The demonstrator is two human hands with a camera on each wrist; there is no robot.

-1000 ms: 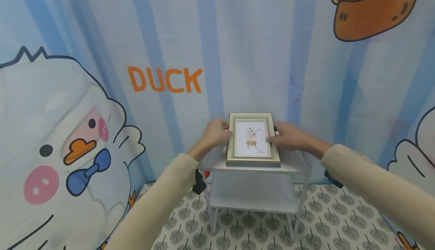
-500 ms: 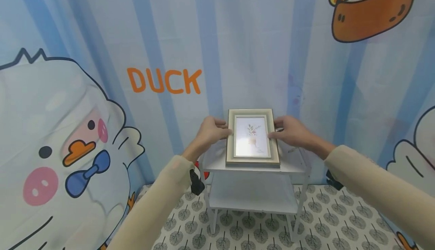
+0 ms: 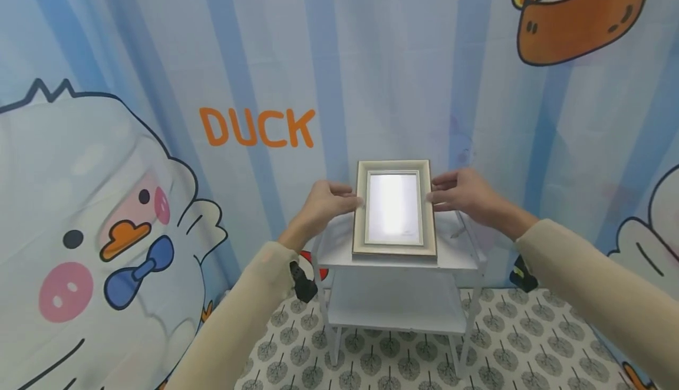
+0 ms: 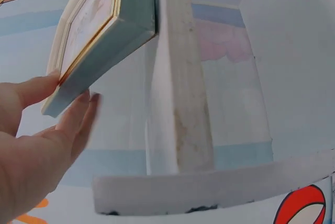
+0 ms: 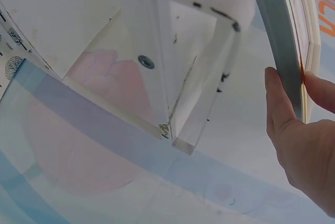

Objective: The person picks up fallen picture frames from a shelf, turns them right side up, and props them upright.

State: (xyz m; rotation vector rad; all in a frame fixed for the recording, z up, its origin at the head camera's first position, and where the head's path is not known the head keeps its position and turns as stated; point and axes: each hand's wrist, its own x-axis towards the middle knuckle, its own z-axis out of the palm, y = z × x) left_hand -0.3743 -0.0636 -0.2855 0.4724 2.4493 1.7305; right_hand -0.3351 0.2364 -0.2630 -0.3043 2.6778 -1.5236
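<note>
A picture frame with a cream, gold-lined border stands tilted on the white shelf's top, its near edge down and its far edge raised. Glare whitens its glass in the head view. My left hand pinches the left side, thumb on the front border; in the left wrist view its fingers reach behind the frame. On the opposite side my right hand holds the edge between thumb and fingers. The right wrist view shows the grey-blue side of the frame between that thumb and the fingers.
The white two-tier shelf has scuffed edges and a lower board. Behind it hangs a striped blue curtain with cartoon prints. Tree-patterned flooring lies below.
The far edge of the picture frame has risen, so it tilts more toward me. Glare has spread across the glass and hides the drawing. My right hand has moved slightly up.
</note>
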